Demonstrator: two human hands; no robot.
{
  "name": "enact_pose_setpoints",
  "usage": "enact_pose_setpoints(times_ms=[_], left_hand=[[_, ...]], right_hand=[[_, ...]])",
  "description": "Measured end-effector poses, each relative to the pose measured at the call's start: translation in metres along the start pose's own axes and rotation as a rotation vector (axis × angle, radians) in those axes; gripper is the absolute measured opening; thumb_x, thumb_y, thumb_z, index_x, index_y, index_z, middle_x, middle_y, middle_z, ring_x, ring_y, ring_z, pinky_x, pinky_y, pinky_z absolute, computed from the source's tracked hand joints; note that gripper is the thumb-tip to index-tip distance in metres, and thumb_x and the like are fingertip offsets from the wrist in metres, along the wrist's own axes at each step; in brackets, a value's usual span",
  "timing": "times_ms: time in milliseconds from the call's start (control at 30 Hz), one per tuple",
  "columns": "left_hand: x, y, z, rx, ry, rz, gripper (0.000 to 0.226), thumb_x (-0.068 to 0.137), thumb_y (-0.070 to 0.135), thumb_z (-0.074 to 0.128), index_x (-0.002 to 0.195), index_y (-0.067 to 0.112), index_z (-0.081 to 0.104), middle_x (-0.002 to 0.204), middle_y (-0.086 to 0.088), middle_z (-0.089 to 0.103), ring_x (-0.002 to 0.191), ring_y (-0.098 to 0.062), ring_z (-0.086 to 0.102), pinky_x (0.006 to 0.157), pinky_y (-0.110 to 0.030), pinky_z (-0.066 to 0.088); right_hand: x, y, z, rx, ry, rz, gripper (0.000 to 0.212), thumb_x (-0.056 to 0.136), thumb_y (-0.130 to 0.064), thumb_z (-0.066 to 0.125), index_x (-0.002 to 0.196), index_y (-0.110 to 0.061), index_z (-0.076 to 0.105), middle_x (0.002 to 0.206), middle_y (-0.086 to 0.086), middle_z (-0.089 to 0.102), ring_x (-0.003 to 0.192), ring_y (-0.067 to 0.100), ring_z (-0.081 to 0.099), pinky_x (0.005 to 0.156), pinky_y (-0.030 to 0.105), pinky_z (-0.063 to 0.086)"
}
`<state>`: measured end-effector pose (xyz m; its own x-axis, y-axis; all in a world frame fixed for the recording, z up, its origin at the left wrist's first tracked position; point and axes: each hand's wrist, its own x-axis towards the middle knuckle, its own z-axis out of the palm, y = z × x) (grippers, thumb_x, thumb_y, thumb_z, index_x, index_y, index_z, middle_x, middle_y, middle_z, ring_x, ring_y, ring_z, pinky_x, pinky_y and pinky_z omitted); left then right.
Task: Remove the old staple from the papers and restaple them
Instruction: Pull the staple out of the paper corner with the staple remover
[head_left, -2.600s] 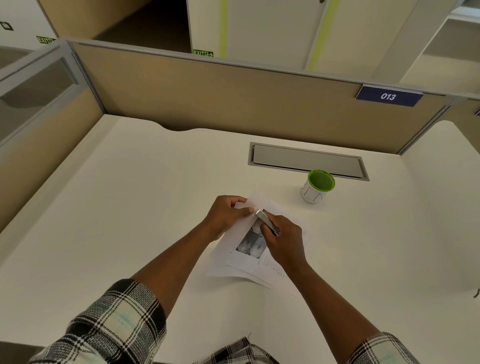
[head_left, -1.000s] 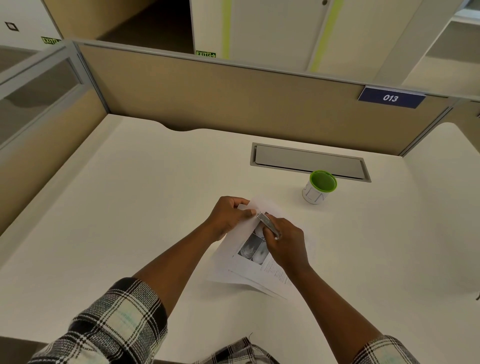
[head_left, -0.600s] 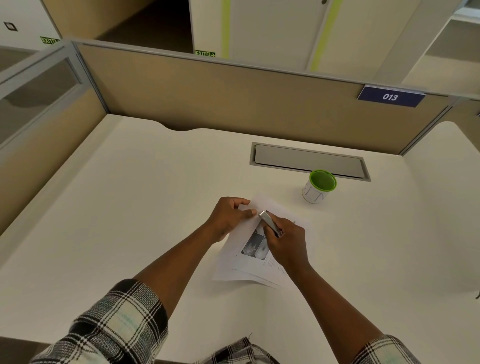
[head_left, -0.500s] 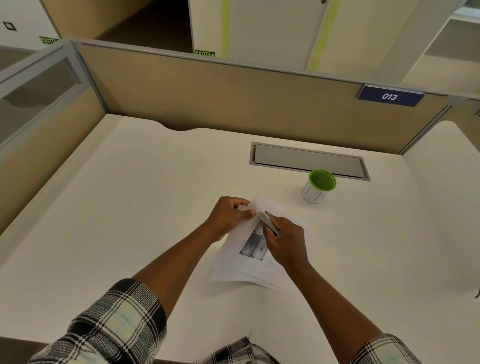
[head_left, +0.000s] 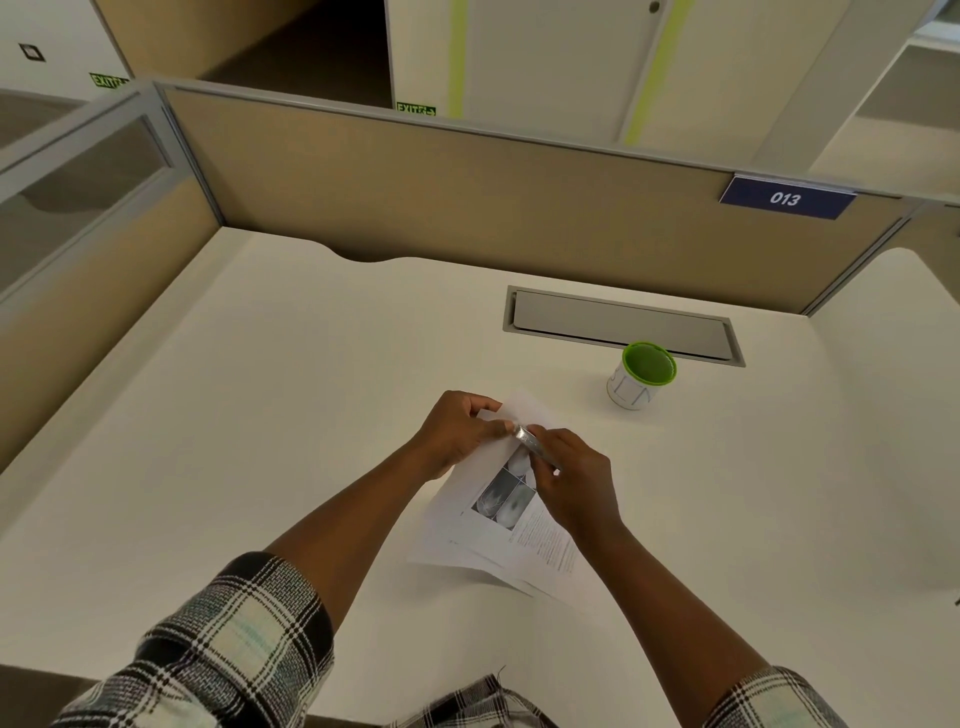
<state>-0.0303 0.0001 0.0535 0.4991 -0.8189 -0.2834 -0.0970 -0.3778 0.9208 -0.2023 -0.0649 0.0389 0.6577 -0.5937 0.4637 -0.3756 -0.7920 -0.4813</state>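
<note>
On the smooth cream desk (head_left: 260, 415), thin white printed papers (head_left: 498, 525) lie at centre, fanned, their upper corner lifted. The left hand (head_left: 457, 434) pinches that corner between thumb and fingers. The right hand (head_left: 576, 480) grips a slim shiny metal tool (head_left: 532, 444), its tip at the corner. At 2 o'clock stands a round white cup (head_left: 641, 376) with a green rim.

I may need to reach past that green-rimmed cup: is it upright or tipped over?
Upright. The green-rimmed cup stands on its base on the desk, its open mouth facing up, beside the grey cable hatch.
</note>
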Motion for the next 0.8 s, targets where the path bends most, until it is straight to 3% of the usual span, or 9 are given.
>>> enact_pose_setpoints(times_ms=[200,367,600,700,800], left_hand=[[-0.003,0.004,-0.002,-0.078,-0.046,-0.022,0.045,0.080,0.023,0.078,0.117,0.000,0.067,0.122,-0.015,0.066,0.110,-0.034,0.062,0.097,-0.048,0.052],[-0.009,0.006,-0.004,-0.109,-0.095,-0.021,0.021,0.082,0.023,0.076,0.098,0.009,0.073,0.096,-0.007,0.072,0.083,-0.027,0.066,0.078,-0.038,0.058],[-0.010,0.007,-0.003,-0.108,-0.094,-0.063,0.033,0.082,0.028,0.075,0.106,0.005,0.071,0.103,-0.014,0.071,0.092,-0.036,0.067,0.084,-0.047,0.057],[-0.009,0.006,-0.003,-0.127,-0.092,-0.084,0.030,0.081,0.028,0.077,0.102,0.007,0.073,0.098,-0.011,0.073,0.089,-0.034,0.068,0.081,-0.045,0.058],[-0.009,0.004,-0.003,-0.124,-0.089,-0.104,0.022,0.079,0.030,0.078,0.093,0.013,0.074,0.090,-0.004,0.074,0.080,-0.026,0.069,0.073,-0.037,0.059]], right_hand=[[0.000,0.008,0.002,-0.096,0.024,-0.116,0.036,0.076,0.000,0.076,0.111,-0.008,0.072,0.095,0.007,0.073,0.073,0.025,0.067,0.061,0.033,0.056],[-0.004,0.017,0.006,-0.235,0.076,-0.255,0.036,0.077,0.001,0.076,0.112,-0.005,0.071,0.095,0.012,0.072,0.071,0.029,0.064,0.057,0.036,0.051],[-0.008,0.024,0.010,-0.369,0.108,-0.378,0.028,0.090,-0.009,0.062,0.117,-0.004,0.067,0.099,0.012,0.070,0.075,0.026,0.061,0.061,0.032,0.042],[-0.009,0.024,0.010,-0.400,0.109,-0.402,0.028,0.095,-0.012,0.054,0.118,-0.004,0.066,0.100,0.013,0.069,0.075,0.026,0.060,0.063,0.031,0.040],[-0.010,0.024,0.010,-0.403,0.113,-0.422,0.027,0.093,-0.009,0.059,0.118,-0.004,0.066,0.100,0.013,0.069,0.074,0.026,0.060,0.062,0.033,0.043]])
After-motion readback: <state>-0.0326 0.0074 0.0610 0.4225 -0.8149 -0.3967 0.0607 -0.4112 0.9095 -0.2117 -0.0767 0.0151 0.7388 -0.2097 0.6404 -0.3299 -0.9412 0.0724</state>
